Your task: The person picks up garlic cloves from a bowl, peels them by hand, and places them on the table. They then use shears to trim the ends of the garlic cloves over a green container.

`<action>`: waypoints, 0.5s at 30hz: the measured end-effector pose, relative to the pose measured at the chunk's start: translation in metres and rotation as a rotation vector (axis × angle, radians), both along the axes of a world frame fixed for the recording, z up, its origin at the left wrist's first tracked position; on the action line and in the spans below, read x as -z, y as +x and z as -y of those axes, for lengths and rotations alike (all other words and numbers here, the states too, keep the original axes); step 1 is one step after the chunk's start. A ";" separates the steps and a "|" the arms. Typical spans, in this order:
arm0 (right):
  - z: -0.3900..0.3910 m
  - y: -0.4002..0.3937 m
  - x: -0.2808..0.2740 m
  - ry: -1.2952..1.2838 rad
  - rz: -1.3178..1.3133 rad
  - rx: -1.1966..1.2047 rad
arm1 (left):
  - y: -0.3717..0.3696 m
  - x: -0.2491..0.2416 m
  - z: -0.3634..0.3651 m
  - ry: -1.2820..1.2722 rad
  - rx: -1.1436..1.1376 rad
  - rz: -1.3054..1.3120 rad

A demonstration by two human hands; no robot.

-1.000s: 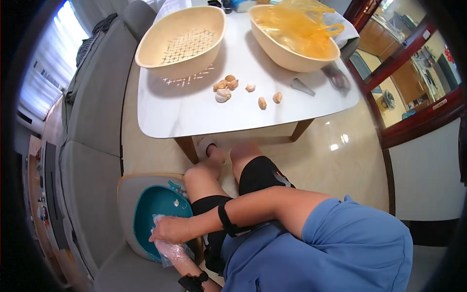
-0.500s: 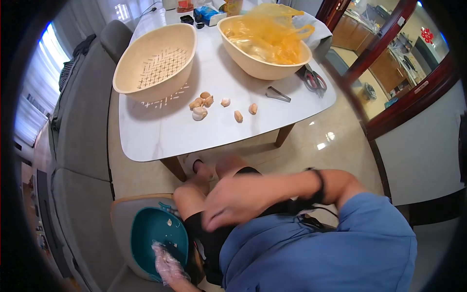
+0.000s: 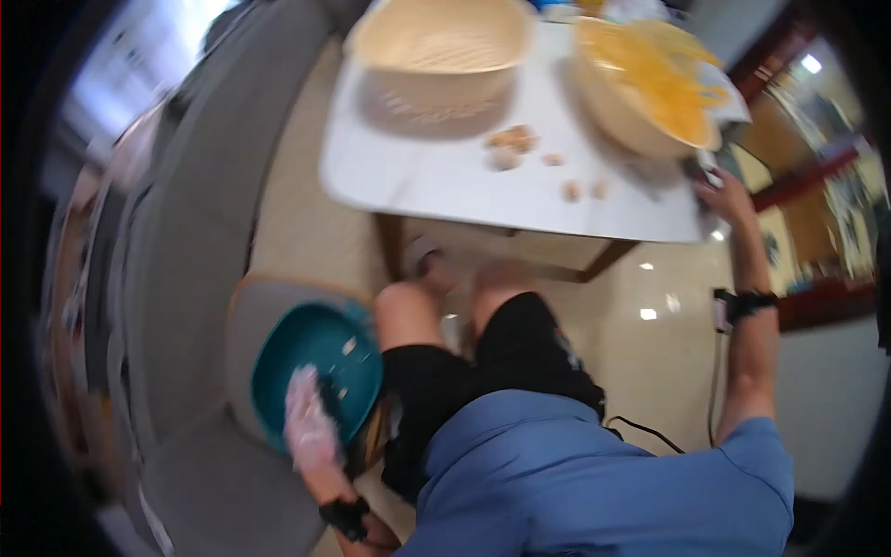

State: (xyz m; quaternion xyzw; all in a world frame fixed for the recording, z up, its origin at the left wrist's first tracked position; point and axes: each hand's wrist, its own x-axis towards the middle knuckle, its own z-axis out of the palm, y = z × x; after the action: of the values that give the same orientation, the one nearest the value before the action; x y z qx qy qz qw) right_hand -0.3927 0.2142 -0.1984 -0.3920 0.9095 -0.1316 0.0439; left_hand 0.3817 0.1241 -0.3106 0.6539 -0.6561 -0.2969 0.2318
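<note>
My left hand [image 3: 311, 422], in a clear plastic glove, is over the teal basin [image 3: 302, 339]. Blur hides how its fingers are set and whether they hold anything. A few pale scraps [image 3: 349, 346] lie inside the basin. At the table's right edge my bare right hand [image 3: 729, 200] has its fingers closed at the scissors [image 3: 707, 178], which are mostly covered and blurred. Left of that hand, garlic cloves [image 3: 572, 191] and a cluster of garlic [image 3: 509, 147] rest on the white table [image 3: 418, 176].
A cream colander [image 3: 441, 42] stands at the table's back left. Beside it, a cream bowl [image 3: 617, 116] holds a yellow plastic bag [image 3: 659, 79]. The basin sits on a grey chair seat [image 3: 249, 320] near the grey sofa [image 3: 200, 186]. A cable [image 3: 650, 430] runs by my right side.
My right hand has swung from above my lap out to the scissors at the table's right edge. My gloved left hand stays at the basin. The view has shifted and blurred.
</note>
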 end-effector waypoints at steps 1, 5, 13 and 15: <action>-0.002 -0.023 0.013 -0.061 0.093 -0.035 | 0.004 0.002 0.001 0.060 -0.043 0.023; 0.009 0.008 -0.011 -0.036 0.143 0.116 | -0.024 -0.017 -0.005 0.132 -0.303 -0.143; -0.027 0.027 -0.021 -0.492 0.733 0.173 | -0.017 0.006 0.009 0.344 -0.752 -1.667; -0.047 0.016 -0.013 -0.596 0.845 0.090 | -0.017 0.010 0.007 0.252 -0.527 -1.463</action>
State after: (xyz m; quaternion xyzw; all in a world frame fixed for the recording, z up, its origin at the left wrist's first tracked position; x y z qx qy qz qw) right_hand -0.3771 0.2612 -0.1850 -0.2605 0.7515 -0.5335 0.2879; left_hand 0.3649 0.1171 -0.3206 0.4480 -0.1216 -0.6593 0.5915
